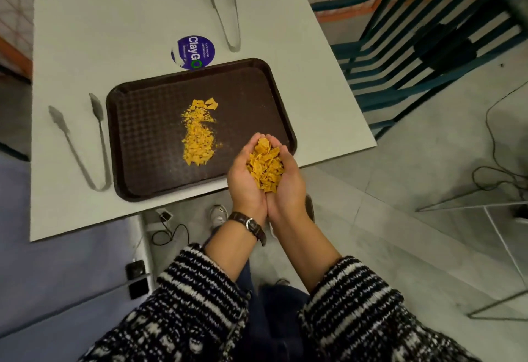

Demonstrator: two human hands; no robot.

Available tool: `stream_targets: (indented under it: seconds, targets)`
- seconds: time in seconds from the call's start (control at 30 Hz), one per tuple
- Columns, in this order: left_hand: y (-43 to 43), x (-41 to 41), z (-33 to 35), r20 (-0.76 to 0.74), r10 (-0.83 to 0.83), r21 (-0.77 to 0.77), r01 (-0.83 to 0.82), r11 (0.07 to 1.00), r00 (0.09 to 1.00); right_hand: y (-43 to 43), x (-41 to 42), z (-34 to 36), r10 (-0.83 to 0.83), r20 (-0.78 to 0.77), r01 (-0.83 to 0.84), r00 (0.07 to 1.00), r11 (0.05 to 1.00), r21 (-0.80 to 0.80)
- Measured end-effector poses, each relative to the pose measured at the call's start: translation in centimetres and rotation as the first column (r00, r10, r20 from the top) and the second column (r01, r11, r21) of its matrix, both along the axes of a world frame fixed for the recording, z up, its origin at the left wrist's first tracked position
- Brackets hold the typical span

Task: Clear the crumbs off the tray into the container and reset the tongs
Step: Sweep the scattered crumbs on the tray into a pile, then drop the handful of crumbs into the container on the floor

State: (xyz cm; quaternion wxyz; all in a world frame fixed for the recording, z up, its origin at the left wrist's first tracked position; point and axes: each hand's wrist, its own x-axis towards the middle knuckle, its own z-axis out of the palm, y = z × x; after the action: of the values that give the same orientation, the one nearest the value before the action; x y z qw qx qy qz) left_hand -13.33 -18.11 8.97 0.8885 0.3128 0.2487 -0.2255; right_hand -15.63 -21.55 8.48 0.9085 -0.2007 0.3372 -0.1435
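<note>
**Two hands cupped around a load of crumbs, half of the pile still on the tray**

The left hand [245,179] and the right hand [288,187] are pressed together at their little-finger edges and make one bowl, palms up. Inside this bowl lies a heap of yellow crumbs [265,166]. The fingers are curled upward and their tips almost meet at the far side, so each grip is half closed around the load, not clamped; I think this shape is chosen because loose flakes would slip through any gap. The hands are held over the near right corner of the brown tray [148,167], partly past the edge of the worktop [114,19], probably so that falling bits land on the tray and not on the floor.

A second pile of crumbs [198,136] remains in the middle of the tray, in a narrow line as if gathered together. So the clearing seems about half done.

The container is not in view; I cannot tell where it stands.

One pair of metal tongs [83,144] lies on the worktop just beside the left edge of the tray, arms spread. Another pair of tongs [227,16] lies farther away, behind the tray and near a round purple sticker [193,51]. Both are untouched, so the reset is not yet done.

The risk now is spilling while the hands travel.
</note>
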Motion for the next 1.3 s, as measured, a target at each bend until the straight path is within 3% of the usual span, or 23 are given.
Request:
stream_targets:
  seconds: [0.33,0.53,0.8,1.03,1.23,1.3]
  targets:
    - [-4.3,-10.0,-6.2,-0.166,-0.218,0.118,0.239,0.964,0.962,-3.7,-10.7,-6.1,-0.194,-0.168,0.207,0.967,0.976,0.066]
    - [-5.8,-11.5,-17.4,-0.305,-0.353,0.206,0.423,0.882,0.884,-5.1,-12.7,-17.7,-0.267,-0.349,0.311,0.898,0.947,0.077]
    - [-9.7,-9.8,-34.6,-0.417,-0.43,0.254,0.557,0.791,0.801,-8.6,-11.2,-34.5,-0.311,-0.455,0.391,0.834,0.916,0.091]
    - [-11.2,-7.9,-43.0,-0.428,-0.42,0.329,0.57,0.753,0.801,-11.5,-9.9,-45.1,-0.204,-0.566,0.316,0.799,0.943,0.106]
    - [-11.1,-7.5,-44.0,-0.427,-0.478,0.384,0.632,0.673,0.768,-11.9,-9.8,-45.4,-0.139,-0.56,0.226,0.817,0.97,0.089]
    - [-11.2,-7.5,-43.8,-0.429,-0.501,0.386,0.654,0.65,0.752,-11.6,-9.7,-44.4,-0.113,-0.54,0.143,0.834,0.99,0.014]
